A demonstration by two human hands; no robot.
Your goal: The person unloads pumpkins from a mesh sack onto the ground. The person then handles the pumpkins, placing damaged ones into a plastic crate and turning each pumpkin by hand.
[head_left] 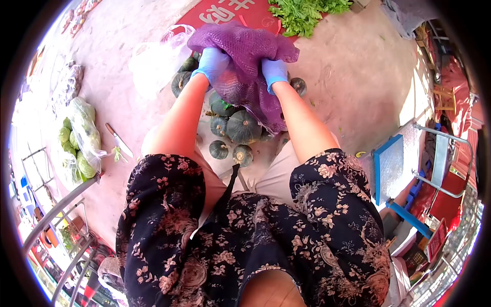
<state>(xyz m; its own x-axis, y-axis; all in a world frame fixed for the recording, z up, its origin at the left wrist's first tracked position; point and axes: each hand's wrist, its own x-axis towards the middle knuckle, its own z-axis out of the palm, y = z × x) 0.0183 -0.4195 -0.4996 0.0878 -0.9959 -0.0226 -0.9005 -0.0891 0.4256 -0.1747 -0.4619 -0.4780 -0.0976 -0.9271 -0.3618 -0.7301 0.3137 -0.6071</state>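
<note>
A purple mesh bag (245, 48) hangs bunched between my two blue-gloved hands. My left hand (213, 64) is closed on the bag's left side, and my right hand (275, 71) grips its right side; the mesh covers most of the fingers. Dark green squashes (243, 127) lie in a heap on the floor below the bag, between my legs. More squashes (180, 83) show beside my left hand, and a single squash (298, 86) lies just right of my right wrist. The lower mesh drapes over part of the heap and hides some of it.
A clear plastic bag (161, 59) lies left of the heap. Further left, a knife (118, 139) rests on the floor near bagged green vegetables (84, 133). Leafy greens (307, 14) lie at the top beside a red mat (261, 13). A metal-framed chair (444, 161) stands at right.
</note>
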